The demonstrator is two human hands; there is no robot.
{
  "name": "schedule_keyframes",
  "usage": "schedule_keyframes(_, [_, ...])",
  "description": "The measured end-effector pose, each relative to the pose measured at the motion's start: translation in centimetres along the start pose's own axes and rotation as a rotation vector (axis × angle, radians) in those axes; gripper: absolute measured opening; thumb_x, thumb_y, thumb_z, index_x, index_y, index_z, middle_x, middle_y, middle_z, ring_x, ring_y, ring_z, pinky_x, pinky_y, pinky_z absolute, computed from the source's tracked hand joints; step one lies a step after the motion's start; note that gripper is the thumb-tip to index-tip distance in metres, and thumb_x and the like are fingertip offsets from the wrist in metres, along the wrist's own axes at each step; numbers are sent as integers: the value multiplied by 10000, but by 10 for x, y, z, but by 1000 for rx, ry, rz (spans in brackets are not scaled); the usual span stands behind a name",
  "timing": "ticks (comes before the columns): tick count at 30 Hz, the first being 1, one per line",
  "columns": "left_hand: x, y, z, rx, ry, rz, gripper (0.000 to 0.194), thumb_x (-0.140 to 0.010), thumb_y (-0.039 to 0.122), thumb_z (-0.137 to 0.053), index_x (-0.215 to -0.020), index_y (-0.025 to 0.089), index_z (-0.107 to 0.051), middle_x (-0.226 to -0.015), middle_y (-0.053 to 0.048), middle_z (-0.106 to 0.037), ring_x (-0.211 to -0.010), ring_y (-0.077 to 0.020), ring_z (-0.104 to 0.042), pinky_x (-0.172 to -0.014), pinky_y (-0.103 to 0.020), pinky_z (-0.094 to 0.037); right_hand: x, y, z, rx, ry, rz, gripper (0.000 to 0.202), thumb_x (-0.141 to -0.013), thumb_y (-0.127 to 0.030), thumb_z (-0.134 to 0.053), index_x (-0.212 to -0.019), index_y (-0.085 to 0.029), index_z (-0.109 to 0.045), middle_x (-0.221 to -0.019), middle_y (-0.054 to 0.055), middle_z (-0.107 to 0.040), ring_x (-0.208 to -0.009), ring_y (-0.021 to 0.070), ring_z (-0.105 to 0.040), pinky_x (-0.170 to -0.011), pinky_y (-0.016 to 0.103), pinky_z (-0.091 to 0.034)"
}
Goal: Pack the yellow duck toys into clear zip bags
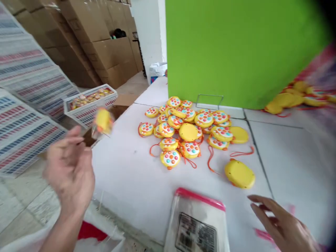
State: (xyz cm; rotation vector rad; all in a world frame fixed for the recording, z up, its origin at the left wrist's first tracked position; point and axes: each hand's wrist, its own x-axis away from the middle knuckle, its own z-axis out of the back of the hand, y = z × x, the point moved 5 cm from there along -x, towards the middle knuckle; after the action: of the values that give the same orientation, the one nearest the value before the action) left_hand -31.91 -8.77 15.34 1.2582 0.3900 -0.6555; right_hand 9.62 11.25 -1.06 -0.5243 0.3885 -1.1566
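My left hand point(70, 168) is raised at the left with its fingers apart. Just beyond its fingertips a yellow toy in a clear bag point(103, 120) appears in mid-air, blurred and apart from the hand. My right hand point(283, 220) is over the table at the lower right, fingers stretched out and holding nothing. Nearest to it lies a yellow toy face down point(239, 173), with an orange cord. A pile of yellow toys with coloured buttons point(189, 133) spreads across the white table point(126, 168). A stack of clear bags with a pink edge point(196, 224) lies in front.
A green panel point(236, 52) stands behind the pile, with more yellow toys point(288, 98) to its right. On the left are stacked white crates point(26, 70), a white basket of toys point(91, 101) and, partly hidden, an open carton point(119, 111). Cardboard boxes point(99, 45) line the back.
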Motion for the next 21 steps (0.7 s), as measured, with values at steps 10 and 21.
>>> schedule_keyframes(10, [253,25,-108,-154,-1009,-661,414,-856,201,-496,-1258,104,-480,-1301,-163,-568,-1227,-323,-501,-901,-459,-515,-73,3,-4,235,-10,-125,715,-770,-642,-484,-1293,-156,-447,-1060,167,-630,-861,334,-646,-715,451,-502])
schedule_keyframes(21, [272,18,-125,-162,-1057,-614,210,-841,103,-441,-979,160,-590,-806,-66,-648,-697,-215,-586,-639,-345,-486,-18,-55,-17,-1,15,69,277,-895,-412,-446,-1120,-256,-408,-1143,80,-599,-939,225,-648,-761,319,-511])
